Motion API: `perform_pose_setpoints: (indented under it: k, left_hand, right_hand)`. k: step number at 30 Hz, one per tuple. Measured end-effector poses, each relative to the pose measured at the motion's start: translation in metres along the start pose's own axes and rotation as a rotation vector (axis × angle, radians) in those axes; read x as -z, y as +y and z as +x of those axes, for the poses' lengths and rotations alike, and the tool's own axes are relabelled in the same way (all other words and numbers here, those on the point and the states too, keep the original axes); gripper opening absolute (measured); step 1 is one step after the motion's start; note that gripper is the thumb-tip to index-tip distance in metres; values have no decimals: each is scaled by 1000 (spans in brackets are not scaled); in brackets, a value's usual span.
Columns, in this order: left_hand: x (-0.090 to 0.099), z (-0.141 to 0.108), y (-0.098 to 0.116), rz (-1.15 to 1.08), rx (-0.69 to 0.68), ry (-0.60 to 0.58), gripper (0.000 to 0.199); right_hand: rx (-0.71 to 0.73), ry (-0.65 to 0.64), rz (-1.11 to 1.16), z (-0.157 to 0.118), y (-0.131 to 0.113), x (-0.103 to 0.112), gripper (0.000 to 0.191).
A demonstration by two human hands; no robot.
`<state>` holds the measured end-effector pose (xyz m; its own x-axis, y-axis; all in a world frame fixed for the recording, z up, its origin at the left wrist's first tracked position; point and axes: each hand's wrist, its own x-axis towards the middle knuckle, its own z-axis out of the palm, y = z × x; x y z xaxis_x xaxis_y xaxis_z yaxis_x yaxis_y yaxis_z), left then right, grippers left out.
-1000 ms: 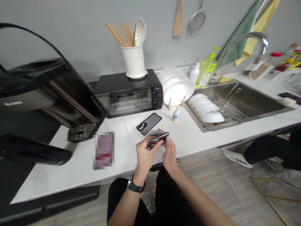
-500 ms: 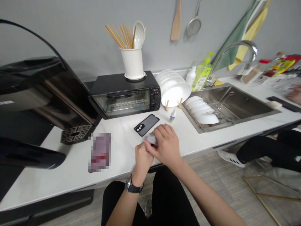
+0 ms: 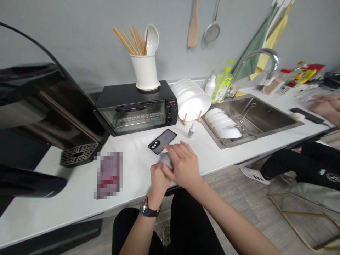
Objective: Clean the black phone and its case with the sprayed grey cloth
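Observation:
My left hand is closed low over the counter's front edge, with a small grey cloth-like piece at its fingers. Over it lies my right hand, its thumb against the left hand and its fingers curved across the grey piece. Whatever else may be between the hands is hidden. Just beyond them a black-rimmed phone case with camera cutouts lies on the white counter. A small white spray bottle stands upright to the case's right.
A pixelated purplish item lies at left, by a black appliance. Behind are a toaster oven carrying a utensil holder, and racked plates. The sink holds bowls. Another person's hands are far right.
My right hand's fingers have shifted and straightened a little over the grey piece, which shows flatter. The view has swung slightly right. The other person's hands show more.

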<state>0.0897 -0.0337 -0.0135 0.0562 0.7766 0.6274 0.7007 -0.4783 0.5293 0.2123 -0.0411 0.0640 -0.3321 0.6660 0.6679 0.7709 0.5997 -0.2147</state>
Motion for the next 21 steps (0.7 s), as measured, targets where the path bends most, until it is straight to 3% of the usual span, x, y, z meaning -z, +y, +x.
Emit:
perform_pose_setpoints:
  k: [2, 3, 6, 7, 8, 11, 12, 15, 16, 19, 21]
  left_hand:
    - [-1, -1, -1, -14, -63, 6, 28]
    - [-1, -2, -1, -1, -80, 5, 26]
    - [-2, -4, -2, 85, -32, -15, 21]
    - [-2, -4, -3, 97, -23, -15, 22]
    - [-2, -4, -4, 95, -27, -15, 23]
    - [0, -4, -6, 66, -66, -37, 23]
    - [0, -4, -6, 73, -58, -47, 22]
    - [0, -6, -6, 131, -2, -64, 24]
    - [1, -7, -6, 123, 1, -79, 25]
    - [0, -7, -10, 46, -20, -156, 22]
    - [-1, -7, -14, 25, -12, -222, 18]
  right_hand:
    - [-173, 8, -42, 0, 0, 1, 32]
    - [-152, 6, -38, 0, -1, 1, 25]
    - [190, -31, 9, 0, -4, -1, 15]
    - [225, -24, 8, 1, -4, -1, 16]
    - [178, -9, -8, 1, -4, -1, 17]
    - [-139, 13, -72, 2, -3, 1, 31]
    - [-141, 1, -71, 2, -3, 1, 26]
    - [157, -53, -11, 2, -3, 1, 17]
    - [179, -44, -3, 2, -3, 1, 17]
    - [-82, 16, -22, 1, -1, 0, 26]
    - [-124, 17, -7, -1, -1, 0, 22]
